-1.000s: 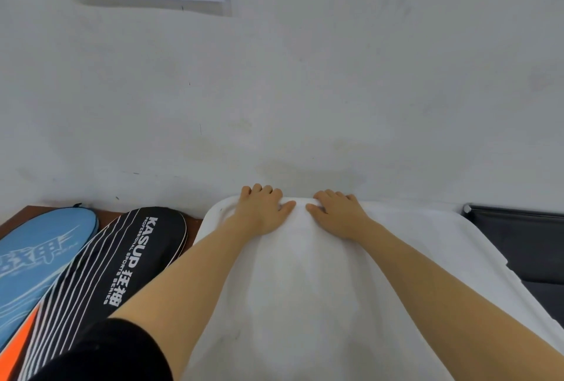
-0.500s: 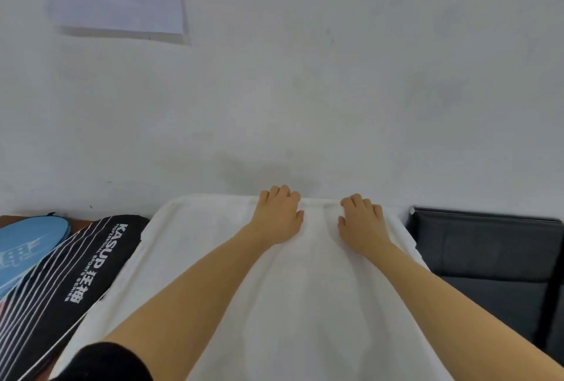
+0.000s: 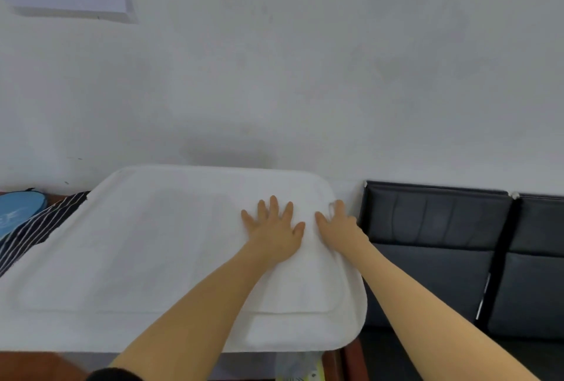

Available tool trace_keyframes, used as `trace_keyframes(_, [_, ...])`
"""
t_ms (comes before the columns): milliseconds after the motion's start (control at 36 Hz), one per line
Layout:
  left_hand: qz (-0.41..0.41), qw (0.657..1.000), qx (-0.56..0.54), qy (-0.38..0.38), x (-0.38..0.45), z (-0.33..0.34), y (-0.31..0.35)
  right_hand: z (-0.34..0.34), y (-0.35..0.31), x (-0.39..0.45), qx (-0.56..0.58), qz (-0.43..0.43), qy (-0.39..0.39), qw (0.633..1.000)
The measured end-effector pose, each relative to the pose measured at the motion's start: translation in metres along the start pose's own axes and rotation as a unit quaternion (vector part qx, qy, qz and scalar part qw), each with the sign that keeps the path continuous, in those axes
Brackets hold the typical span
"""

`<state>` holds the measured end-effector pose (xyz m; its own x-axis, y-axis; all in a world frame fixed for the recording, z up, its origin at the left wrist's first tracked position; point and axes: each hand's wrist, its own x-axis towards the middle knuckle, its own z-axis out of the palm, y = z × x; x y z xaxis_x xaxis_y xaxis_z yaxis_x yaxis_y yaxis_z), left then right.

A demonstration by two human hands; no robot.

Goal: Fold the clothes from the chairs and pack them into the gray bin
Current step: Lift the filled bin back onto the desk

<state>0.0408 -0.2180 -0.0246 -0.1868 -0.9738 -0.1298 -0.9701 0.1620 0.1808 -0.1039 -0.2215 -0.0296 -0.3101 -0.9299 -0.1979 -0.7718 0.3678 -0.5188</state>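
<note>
A: Where is the white garment (image 3: 171,246)?

B: Spread flat, its right edge just beside the black chairs (image 3: 433,246). No gray bin shows.

A: And the hands?

B: The left hand (image 3: 274,234) presses it with fingers spread apart; the right hand (image 3: 338,225) rests at the corner nearest the chairs, fingers mostly straight.

A: Advice?

B: I'd sweep outward from that corner, flattening wrinkles before creasing.
</note>
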Motion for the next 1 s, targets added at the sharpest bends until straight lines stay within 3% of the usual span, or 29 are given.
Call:
trace_keyframes(194, [0.004,1.000,0.003,0.026,0.001,0.004,-0.002,0.003,0.003,0.002,0.063,0.043,0.017,0.997])
trace_keyframes(278, [0.008,0.999,-0.003,0.038,0.002,0.005,-0.003,0.005,0.000,-0.001,-0.031,0.068,0.100,0.992])
trace_keyframes(361, [0.009,0.999,-0.010,0.042,0.003,0.005,-0.003,0.005,-0.006,-0.008,-0.170,0.015,0.189,0.967])
trace_keyframes(500, [0.012,0.999,-0.016,0.043,0.001,0.005,-0.003,0.014,-0.008,-0.016,-0.198,-0.028,0.182,0.963])
trace_keyframes(1000, [0.057,0.997,-0.036,0.037,0.003,0.003,-0.009,0.015,-0.008,-0.022,-0.249,-0.034,0.161,0.954])
